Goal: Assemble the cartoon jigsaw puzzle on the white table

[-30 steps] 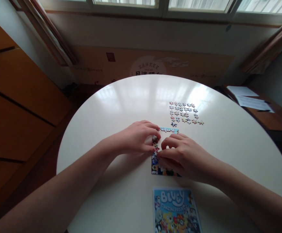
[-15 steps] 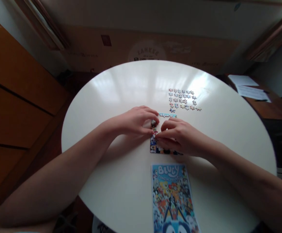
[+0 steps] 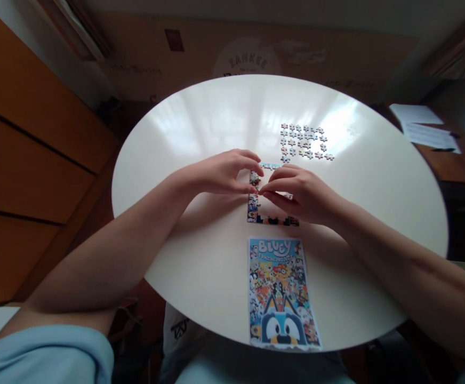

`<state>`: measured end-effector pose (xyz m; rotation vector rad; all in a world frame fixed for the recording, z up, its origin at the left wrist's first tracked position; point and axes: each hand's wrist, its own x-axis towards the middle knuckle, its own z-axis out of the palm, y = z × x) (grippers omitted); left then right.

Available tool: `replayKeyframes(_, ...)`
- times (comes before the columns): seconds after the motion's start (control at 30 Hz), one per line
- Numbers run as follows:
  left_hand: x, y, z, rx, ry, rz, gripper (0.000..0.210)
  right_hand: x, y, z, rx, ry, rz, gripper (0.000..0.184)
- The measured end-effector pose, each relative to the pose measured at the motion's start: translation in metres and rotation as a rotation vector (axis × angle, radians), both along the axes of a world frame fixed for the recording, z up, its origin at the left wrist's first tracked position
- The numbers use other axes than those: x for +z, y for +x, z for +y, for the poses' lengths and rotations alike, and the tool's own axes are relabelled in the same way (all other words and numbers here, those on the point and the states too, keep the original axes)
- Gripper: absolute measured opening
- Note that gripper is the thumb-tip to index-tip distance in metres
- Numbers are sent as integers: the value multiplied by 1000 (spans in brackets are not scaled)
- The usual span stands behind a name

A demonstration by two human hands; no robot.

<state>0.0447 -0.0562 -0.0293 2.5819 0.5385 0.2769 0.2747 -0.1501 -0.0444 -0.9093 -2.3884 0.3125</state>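
Note:
A partly assembled jigsaw puzzle lies on the table as a rectangular border with a bare middle. My left hand is at its left side, thumb and fingers spread apart, the tips touching the left border. My right hand reaches over the frame from the right and covers part of that side. Its thumb and forefinger are pinched at the inner edge of the left border, on what looks like a small puzzle piece mostly hidden by the fingertips. Loose puzzle pieces lie in rough rows beyond the frame.
A colourful Bluey picture sheet lies between the puzzle and the table's near edge. The white oval table has a glossy top. Papers rest on a brown side table at the right. Wooden cabinets stand at the left.
The view has tipped downward, so more of the sheet and the near table edge shows. My right hand's fingertips have shifted slightly along the left border; the left hand stays at the border.

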Motion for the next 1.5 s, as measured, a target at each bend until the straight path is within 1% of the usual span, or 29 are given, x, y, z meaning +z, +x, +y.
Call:
replayKeyframes(0.07, 0, -1, 3, 34, -3, -20, 36, 4, 5, 1, -78, 30, 6, 23)
replayKeyframes(0.13, -2, -2, 7, 103, -7, -68, 33, 9, 12, 4, -179, 46, 45, 21)
replayKeyframes(0.2, -6, -4, 13, 213, -13, -138, 29, 13, 20, 8, -311, 39, 154, 20)
replayKeyframes(0.27, -12, -6, 20, 349, 5, -216, 25, 13, 30, 14, -471, -1, 336, 19)
replayKeyframes(0.33, -19, -7, 27, 476, 62, -228, 25, 9, 38, 22, -614, -68, 537, 21)
replayKeyframes(0.4, -24, -8, 32, 566, 41, -215, 33, 0, 43, 30, -691, -133, 641, 25)
replayKeyframes(0.43, -26, -7, 34, 614, 24, -195, 38, -5, 45, 34, -724, -144, 660, 28)
replayKeyframes(0.5, -27, -4, 35, 703, 28, -103, 44, -15, 44, 40, -742, -176, 623, 34)
replayKeyframes(0.53, -26, -2, 36, 724, 38, -70, 45, -19, 42, 42, -742, -179, 610, 35)
replayKeyframes(0.63, -23, 8, 39, 766, 74, 19, 50, -26, 36, 45, -742, -180, 592, 36)
replayKeyframes(0.77, -16, 20, 46, 825, 100, 143, 54, -26, 36, 45, -732, -207, 613, 36)
replayKeyframes(0.87, -13, 24, 45, 844, 134, 194, 54, -26, 41, 48, -750, -202, 675, 39)
replayKeyframes(0.93, -13, 23, 40, 823, 160, 207, 53, -27, 46, 51, -779, -177, 743, 40)
replayKeyframes(1.03, -12, 18, 34, 759, 178, 222, 52, -30, 50, 52, -817, -146, 845, 40)
replayKeyframes(1.13, -9, 14, 33, 713, 170, 231, 51, -32, 51, 50, -826, -128, 899, 44)
replayKeyframes(1.23, -4, 12, 34, 669, 152, 202, 49, -30, 48, 48, -779, -108, 881, 50)
replayKeyframes(1.3, -1, 12, 34, 619, 146, 171, 49, -23, 47, 45, -721, -108, 840, 52)
replayKeyframes(1.37, 2, 11, 34, 582, 143, 149, 49, -10, 45, 37, -578, -148, 738, 55)
replayKeyframes(1.4, 3, 11, 33, 575, 140, 141, 49, -1, 42, 31, -464, -188, 655, 56)
replayKeyframes(1.47, 4, 10, 32, 577, 132, 123, 48, 21, 34, 13, -28, -316, 311, 51)
replayKeyframes(1.5, 3, 10, 32, 580, 126, 117, 48, 32, 28, 1, 119, -381, 148, 46)
